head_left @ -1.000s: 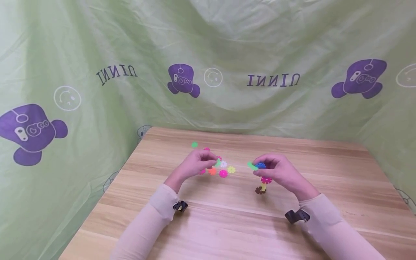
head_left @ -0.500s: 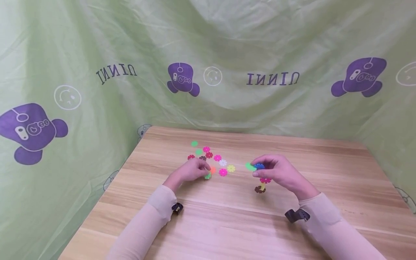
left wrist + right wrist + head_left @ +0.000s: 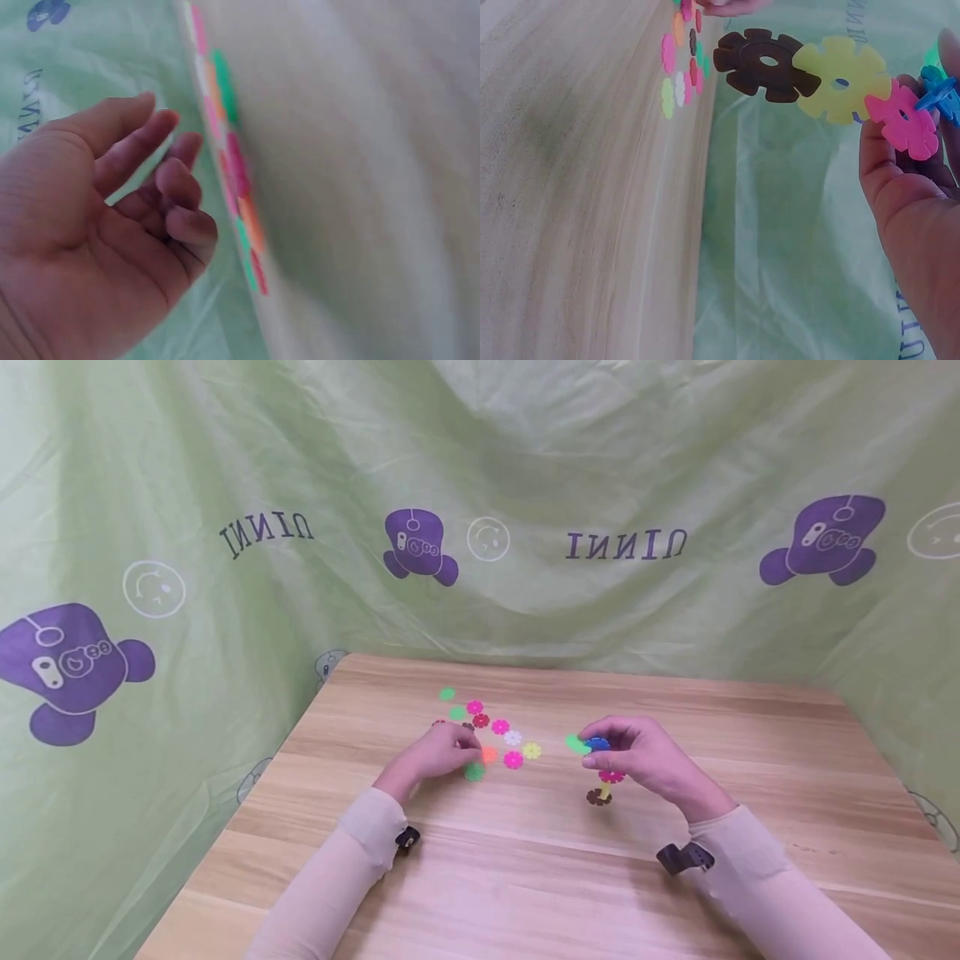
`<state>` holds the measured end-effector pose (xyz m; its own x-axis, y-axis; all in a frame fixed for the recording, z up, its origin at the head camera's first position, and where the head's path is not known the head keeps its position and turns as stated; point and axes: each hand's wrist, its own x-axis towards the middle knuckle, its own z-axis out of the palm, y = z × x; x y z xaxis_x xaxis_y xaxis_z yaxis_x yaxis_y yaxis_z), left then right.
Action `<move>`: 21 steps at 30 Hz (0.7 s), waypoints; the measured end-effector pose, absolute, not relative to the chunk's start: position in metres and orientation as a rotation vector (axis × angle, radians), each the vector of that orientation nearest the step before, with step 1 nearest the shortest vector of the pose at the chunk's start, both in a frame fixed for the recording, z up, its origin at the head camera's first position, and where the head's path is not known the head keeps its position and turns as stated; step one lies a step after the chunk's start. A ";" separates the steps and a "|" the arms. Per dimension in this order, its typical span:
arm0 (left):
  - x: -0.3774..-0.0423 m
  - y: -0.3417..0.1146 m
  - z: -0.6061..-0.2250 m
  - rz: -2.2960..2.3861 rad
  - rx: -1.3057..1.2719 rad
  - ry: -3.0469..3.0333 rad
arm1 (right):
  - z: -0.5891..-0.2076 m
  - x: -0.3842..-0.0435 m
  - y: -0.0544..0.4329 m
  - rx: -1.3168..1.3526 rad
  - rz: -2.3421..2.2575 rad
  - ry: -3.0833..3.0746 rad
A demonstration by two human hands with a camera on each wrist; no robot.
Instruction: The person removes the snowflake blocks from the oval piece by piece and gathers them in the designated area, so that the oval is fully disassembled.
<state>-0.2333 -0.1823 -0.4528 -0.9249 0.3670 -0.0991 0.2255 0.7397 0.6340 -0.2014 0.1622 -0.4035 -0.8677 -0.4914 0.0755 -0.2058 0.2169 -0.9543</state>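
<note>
Pinching right hand (image 3: 651,763): grip's on linked discs (image 3: 864,67)!
Left hand (image 3: 433,755): grip spread, beside green disc (image 3: 474,773).
Loose discs (image 3: 500,727): toward the tabletop's (image 3: 525,877) far-left corner.

We read inverted INNIU lettering (image 3: 627,545) twice on the green curtain (image 3: 525,618) beyond the far edge of the table (image 3: 517,885).

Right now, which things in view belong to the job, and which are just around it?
In the job, apparently:
right hand, holding linked discs
left hand, holding nothing
loose discs

Just around:
table
green cloth
black wrist cameras
</note>
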 end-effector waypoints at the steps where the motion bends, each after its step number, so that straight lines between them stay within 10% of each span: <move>1: -0.232 -0.180 -0.449 0.978 0.484 2.726 | -0.403 -0.201 0.162 -0.661 -1.707 2.248; 21: -0.200 -0.084 -0.393 1.632 0.997 2.346 | -0.406 -0.199 0.158 -0.753 -1.821 2.218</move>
